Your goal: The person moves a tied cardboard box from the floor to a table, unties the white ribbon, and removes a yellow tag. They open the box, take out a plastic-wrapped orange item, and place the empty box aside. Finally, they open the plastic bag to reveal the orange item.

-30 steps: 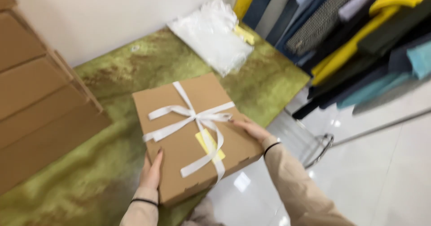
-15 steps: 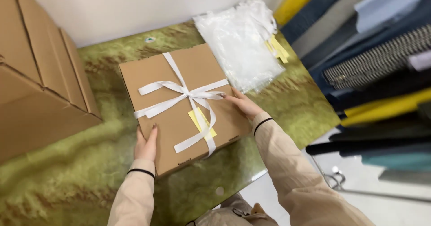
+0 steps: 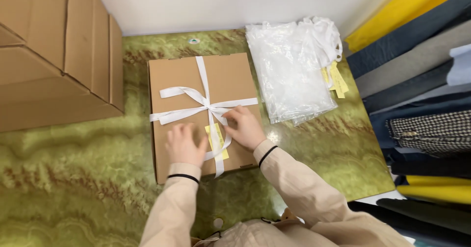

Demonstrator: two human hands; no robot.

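Note:
A flat brown cardboard box [image 3: 179,78] lies on a green marbled table [image 3: 73,178], tied crosswise with a white ribbon [image 3: 201,92] that forms a bow near its middle. A yellow tag [image 3: 214,130] hangs under the bow. My left hand [image 3: 184,144] rests flat on the box's near part, fingers spread, holding nothing. My right hand [image 3: 245,127] sits on the box next to the bow, its fingertips touching the ribbon knot and the yellow tag. Both wrists wear a black band over beige sleeves.
Large brown cartons [image 3: 54,55] are stacked at the left. A pile of clear plastic bags [image 3: 292,68] with yellow tags lies right of the box. Hanging clothes [image 3: 422,80] in yellow, blue and grey fill the right side. A white wall [image 3: 221,1] is behind.
The box has gone from being held at its edges to lying square on the table. Both hands have moved from its sides onto its top, by the bow.

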